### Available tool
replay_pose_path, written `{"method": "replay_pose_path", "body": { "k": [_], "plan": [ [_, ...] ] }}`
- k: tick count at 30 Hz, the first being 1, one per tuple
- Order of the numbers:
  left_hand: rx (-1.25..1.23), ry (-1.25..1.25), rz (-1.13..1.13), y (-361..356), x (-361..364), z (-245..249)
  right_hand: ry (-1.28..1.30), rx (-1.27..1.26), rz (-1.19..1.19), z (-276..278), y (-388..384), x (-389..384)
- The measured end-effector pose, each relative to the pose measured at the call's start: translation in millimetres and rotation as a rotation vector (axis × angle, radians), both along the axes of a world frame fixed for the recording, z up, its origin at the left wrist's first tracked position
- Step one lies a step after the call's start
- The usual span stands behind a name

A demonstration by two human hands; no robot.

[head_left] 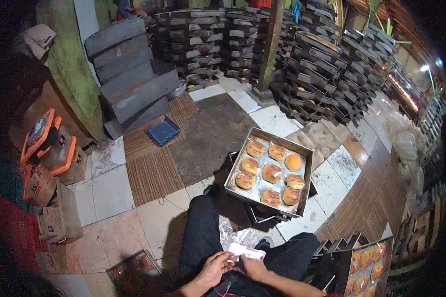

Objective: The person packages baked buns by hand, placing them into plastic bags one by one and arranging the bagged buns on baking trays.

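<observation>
Both hands are low in the head view, between the person's knees. My left hand has its fingers closed at the left end of a small white object. At its right end is my right hand, partly blurred, with fingers bent against the object. Clear crinkled plastic lies just beyond them. In front of the knees a square metal tray holds several round buns with brown streaks, some in clear wrappers. The tray rests on a dark stack.
Another tray of buns stands at the lower right. A dark tray is at the lower left. Beyond are a blue tray, stacked trays, a wooden post and boxes on the left.
</observation>
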State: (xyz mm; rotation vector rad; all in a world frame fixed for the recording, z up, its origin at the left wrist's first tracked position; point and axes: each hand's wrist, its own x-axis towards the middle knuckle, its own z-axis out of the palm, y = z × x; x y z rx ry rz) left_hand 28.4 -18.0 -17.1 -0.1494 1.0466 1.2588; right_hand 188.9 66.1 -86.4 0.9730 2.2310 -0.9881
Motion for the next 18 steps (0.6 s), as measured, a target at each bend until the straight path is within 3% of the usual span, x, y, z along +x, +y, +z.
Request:
{"method": "replay_pose_path", "body": {
  "k": [2, 3, 5, 6, 8, 10, 11, 12, 13, 14, 16, 18],
  "plan": [
    [-0.015, 0.015, 0.018, 1.6, -0.5, -8.0, 0.262, 0.52, 0.154, 0.1, -26.1, 12.4],
    [-0.021, 0.096, 0.016, 2.6, -0.7, -10.7, 0.264, 0.523, 0.16, 1.8, -26.9, 11.9],
    [-0.006, 0.196, 0.009, 8.3, -0.2, -15.9, 0.311, 0.872, 0.125, 3.2, -28.9, 13.9],
    [0.012, 0.215, 0.002, 11.1, 0.9, -19.7, 0.303, 0.868, 0.124, -0.5, -33.7, 16.1],
    [0.003, 0.312, -0.075, 22.4, 1.6, -32.1, 0.364, 0.722, 0.348, -10.1, -41.6, 17.7],
    [0.086, 0.555, -0.207, 39.7, -0.1, -43.0, 0.427, 0.788, 0.341, -8.0, -43.2, 14.5],
    [0.09, 0.559, -0.207, 48.7, -2.8, -48.2, 0.442, 0.523, -0.08, -17.5, -43.3, 13.7],
    [0.202, 0.759, -0.301, 57.1, -4.5, -53.1, 0.434, 0.238, -0.487, -22.1, -44.7, 15.2],
    [0.316, 0.955, -0.394, 63.4, -3.3, -58.9, 0.427, 0.355, -0.364, 6.1, -37.0, 16.8],
    [0.318, 0.951, -0.391, 69.1, 0.6, -67.0, 0.225, 0.182, -0.405, 17.5, -23.2, 16.3],
    [0.452, 0.981, -0.597, 86.7, 4.1, -65.4, 0.292, 0.013, -0.209, 13.6, -7.2, 20.3],
    [0.489, 1.012, -0.586, 91.2, 11.7, -62.2, 0.21, 0.108, 0.108, 14.5, -15.4, 24.5]
  ]
}}
